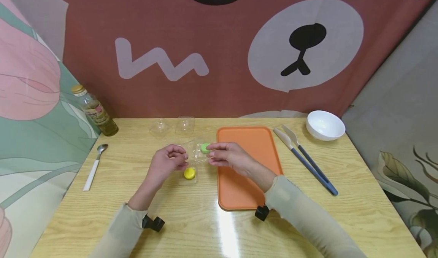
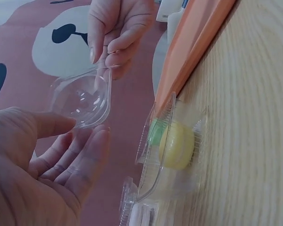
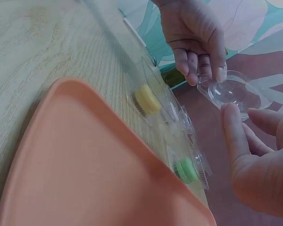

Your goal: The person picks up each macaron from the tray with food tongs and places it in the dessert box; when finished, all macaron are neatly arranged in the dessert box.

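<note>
A small clear plastic dome lid (image 2: 82,101) is held up between both hands above the table. The left hand (image 1: 165,163) pinches one edge between thumb and fingers; the right hand (image 1: 232,157) pinches the opposite edge. Below the lid, a yellow macaron (image 1: 189,173) sits in a clear plastic holder on the table. A green macaron (image 3: 186,170) sits in another clear holder close to the edge of the orange tray (image 1: 246,191). In the head view the right fingertips partly cover the green one.
Two clear plastic pieces (image 1: 185,125) stand at the back. To the left are a bottle (image 1: 99,115) with a yellow cap and a white-handled spoon (image 1: 93,170). Right of the tray lie tongs (image 1: 309,164) with blue-grey handles, and a white bowl (image 1: 325,125) stands behind them.
</note>
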A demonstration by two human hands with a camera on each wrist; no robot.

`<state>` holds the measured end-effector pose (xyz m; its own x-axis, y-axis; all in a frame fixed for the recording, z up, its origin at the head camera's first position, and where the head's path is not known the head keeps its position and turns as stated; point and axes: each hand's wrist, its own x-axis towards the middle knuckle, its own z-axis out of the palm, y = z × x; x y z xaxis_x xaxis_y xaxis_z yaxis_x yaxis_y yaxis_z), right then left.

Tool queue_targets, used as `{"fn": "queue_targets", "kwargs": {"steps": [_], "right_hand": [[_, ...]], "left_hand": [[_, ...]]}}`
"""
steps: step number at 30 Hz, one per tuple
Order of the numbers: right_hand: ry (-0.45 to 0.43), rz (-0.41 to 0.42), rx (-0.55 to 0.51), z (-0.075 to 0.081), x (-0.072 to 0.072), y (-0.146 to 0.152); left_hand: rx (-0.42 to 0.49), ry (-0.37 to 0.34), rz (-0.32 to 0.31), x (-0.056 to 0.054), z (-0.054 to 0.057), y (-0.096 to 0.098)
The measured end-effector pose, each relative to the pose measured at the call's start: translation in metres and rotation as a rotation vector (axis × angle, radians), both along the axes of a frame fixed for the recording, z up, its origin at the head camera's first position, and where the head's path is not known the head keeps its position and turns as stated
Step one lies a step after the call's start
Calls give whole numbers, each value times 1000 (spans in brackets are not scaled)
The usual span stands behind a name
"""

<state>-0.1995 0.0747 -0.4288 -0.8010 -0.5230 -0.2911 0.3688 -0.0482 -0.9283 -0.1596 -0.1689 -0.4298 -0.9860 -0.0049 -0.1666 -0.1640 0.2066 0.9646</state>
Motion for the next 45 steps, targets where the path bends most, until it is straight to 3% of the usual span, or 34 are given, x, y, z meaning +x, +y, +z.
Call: {"fn": "queue_targets", "kwargs": {"steps": [5,9,12,15,21,24,34,45], "right_hand": [[-5,-5,-4,-2,0,-1],[-7,-6,11,-2,1,-2],[-16,9,19,-3,2,-3],[-18,27,18,-3,2,-4],[-26,23,-3,-4,1,-6],[-37,-3,-15,-3,0,-6],[-72,-84,-81,-2,0,-5],[-103,-104,-135,0,0,-6]], "left_hand": [[-63,88,40,-1,-1,1],[-252,202,69,0,0,1],[-422,315,108,2,0,2],[-527,440,146,2,1,3],[-601,710,125,3,-2,5],[-635,785,94,4,-2,7],[-656,939,29,4,-10,8],[-602,925,6,7,-12,12]]}}
